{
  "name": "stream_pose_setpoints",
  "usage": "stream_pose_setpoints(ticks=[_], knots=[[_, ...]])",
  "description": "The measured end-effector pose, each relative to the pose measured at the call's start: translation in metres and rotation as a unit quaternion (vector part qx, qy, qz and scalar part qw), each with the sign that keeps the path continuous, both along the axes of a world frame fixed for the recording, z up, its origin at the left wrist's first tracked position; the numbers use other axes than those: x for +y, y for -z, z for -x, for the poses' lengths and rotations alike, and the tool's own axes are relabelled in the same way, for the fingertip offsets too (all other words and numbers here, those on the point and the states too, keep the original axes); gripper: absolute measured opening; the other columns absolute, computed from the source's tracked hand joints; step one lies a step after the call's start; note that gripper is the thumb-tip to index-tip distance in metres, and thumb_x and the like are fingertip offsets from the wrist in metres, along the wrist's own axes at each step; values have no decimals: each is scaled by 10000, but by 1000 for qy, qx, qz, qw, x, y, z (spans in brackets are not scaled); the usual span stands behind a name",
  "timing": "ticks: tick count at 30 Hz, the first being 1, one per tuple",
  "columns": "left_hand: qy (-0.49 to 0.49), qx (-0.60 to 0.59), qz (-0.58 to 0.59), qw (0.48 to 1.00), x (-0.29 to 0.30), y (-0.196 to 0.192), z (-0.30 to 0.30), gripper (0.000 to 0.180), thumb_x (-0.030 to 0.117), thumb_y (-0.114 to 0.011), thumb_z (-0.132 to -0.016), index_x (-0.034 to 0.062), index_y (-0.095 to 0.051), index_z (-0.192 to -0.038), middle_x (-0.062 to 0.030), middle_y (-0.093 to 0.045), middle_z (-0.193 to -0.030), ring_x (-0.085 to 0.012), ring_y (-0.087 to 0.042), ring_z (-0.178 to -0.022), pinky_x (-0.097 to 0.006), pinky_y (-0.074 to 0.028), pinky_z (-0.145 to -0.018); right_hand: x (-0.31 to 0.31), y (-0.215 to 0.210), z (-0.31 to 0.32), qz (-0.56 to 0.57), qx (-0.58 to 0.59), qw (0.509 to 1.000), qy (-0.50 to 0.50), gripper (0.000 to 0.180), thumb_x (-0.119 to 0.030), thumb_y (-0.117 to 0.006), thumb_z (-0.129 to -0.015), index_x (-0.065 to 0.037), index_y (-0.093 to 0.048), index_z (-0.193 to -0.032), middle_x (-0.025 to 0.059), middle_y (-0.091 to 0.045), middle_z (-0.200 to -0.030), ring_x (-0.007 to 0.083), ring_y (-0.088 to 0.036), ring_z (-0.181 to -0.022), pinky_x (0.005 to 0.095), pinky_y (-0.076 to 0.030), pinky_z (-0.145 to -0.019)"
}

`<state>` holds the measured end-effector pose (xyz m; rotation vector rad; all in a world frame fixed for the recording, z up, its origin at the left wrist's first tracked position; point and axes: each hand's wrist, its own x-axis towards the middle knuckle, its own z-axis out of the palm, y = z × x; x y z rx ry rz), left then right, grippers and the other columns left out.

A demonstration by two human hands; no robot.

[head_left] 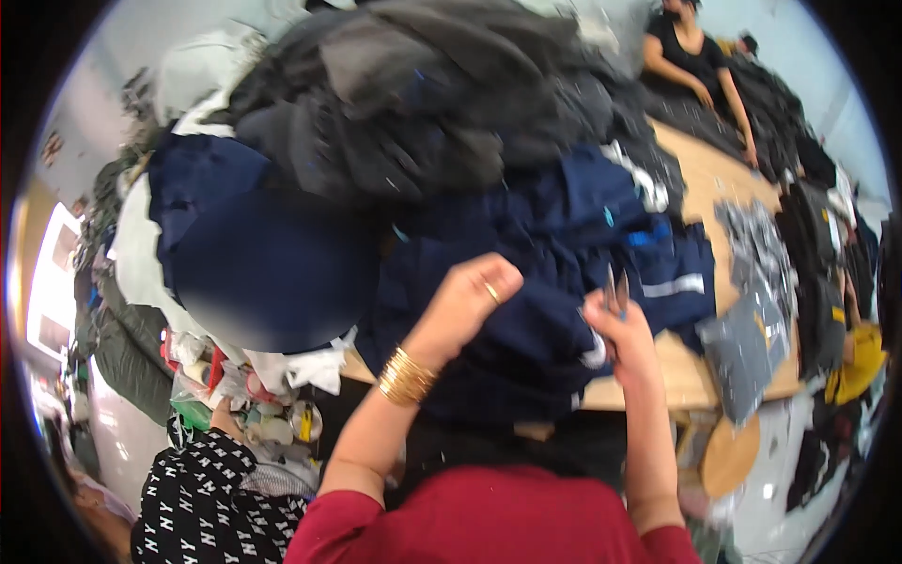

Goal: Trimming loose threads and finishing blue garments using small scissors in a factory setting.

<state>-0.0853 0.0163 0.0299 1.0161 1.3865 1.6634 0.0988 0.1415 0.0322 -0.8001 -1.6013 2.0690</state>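
Navy garment (526, 348), soft and rumpled, lies at the wooden surface's (723, 179) near edge; left hand (467, 299) grips its fabric, right hand (615, 324) clasps small metal snips (615, 289).

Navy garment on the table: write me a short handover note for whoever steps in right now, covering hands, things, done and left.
Left hand: closed on a fold of the navy garment, lifting it off the wooden table.
Right hand: holds small metal snips, tips up, just above the same garment.
Nearby: pile of dark garments behind; clear plastic bags on the right; another person at the far end.
Done: garment picked up. No cutting can be seen.
Left: probably trimming this piece; cannot tell how much.
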Motion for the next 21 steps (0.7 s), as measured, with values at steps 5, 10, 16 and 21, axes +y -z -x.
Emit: stream_pose_setpoints(ticks=[5,10,16,21], knots=[[28,-38,15,999,-11,-4,21,144,127,-569,-879,1,-595,-815,69,-545,-743,5,-465,-713,-155,-376,-667,8,1,-1,28,-17,999,-4,152,-184,-696,-758,-64,-605,-775,-64,-490,-573,-1,-334,-436,187,-189,-403],[27,-44,25,998,-19,5,20,144,123,-572,-876,4,-590,-798,69,-539,-724,4,-458,-693,-150,-368,-661,5,4,-9,38,-30,999,6,160,-183,-709,-744,-63,-607,-773,-60,-498,-583,0,-337,-439,189,-188,-408],[-24,-36,25,999,-31,7,22,156,123,-577,-871,5,-583,-771,59,-544,-716,-6,-452,-675,-161,-373,-649,-2,6,-8,57,-10,998,5,162,-178,-708,-747,-58,-619,-810,-79,-471,-601,-10,-300,-457,181,-172,-411],[-61,-72,5,995,-43,8,35,117,115,-584,-866,17,-598,-803,57,-565,-723,-2,-488,-681,-160,-393,-648,-8,2,-1,64,-13,998,5,183,-163,-726,-727,-62,-617,-832,-77,-463,-623,-8,-298,-467,178,-169,-415]])
